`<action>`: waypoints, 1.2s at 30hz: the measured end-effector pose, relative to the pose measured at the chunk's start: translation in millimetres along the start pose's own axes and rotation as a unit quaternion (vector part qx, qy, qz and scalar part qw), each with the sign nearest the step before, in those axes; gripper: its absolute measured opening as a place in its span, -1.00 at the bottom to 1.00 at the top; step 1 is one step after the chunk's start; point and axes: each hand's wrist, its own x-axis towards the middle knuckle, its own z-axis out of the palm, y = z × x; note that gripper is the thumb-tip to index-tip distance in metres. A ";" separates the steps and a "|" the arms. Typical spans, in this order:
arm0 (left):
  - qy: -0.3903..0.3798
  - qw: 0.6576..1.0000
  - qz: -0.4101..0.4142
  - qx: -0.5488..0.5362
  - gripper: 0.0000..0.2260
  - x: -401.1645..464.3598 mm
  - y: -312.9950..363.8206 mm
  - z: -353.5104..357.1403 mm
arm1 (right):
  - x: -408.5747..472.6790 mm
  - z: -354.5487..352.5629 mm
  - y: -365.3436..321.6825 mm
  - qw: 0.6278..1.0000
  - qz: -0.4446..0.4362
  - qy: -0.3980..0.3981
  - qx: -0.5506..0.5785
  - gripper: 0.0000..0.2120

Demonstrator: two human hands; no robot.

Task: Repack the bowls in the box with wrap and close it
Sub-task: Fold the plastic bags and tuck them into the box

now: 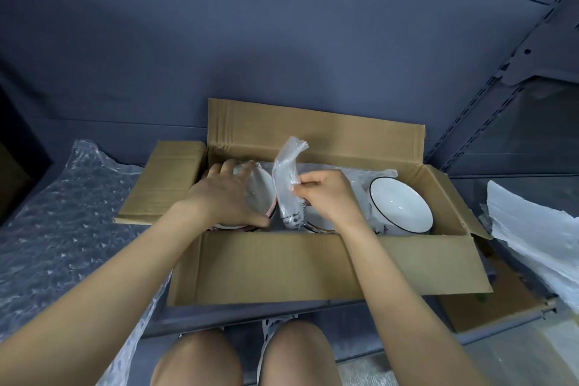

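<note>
An open cardboard box sits on a grey shelf with its flaps spread. At its left end, my left hand grips a stack of white bowls lying on their side. My right hand pinches a strip of clear plastic wrap that stands up between that stack and a middle bowl, mostly hidden under the hand. At the right end leans a white bowl with a dark rim, tilted on its side. More clear wrap lines the back of the box.
A large sheet of bubble wrap covers the shelf to the left. White foam or paper sheets lie to the right, over flat cardboard. A slotted metal shelf upright rises at the right. My knees are below the shelf edge.
</note>
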 end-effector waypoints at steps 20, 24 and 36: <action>0.067 0.997 0.032 -0.003 0.00 -1.4 -8.6 11.7 | 11.4 7.6 1.8 0.986 -0.076 -0.082 -0.120 -0.73; 0.083 0.996 0.036 0.024 0.00 -0.1 -10.0 16.1 | 8.2 -15.2 12.2 0.983 -0.129 -0.129 -0.014 -0.65; 0.074 0.995 0.040 0.054 0.06 1.6 -10.2 18.8 | 32.0 -15.1 8.7 0.893 -0.256 -0.227 -0.292 -0.20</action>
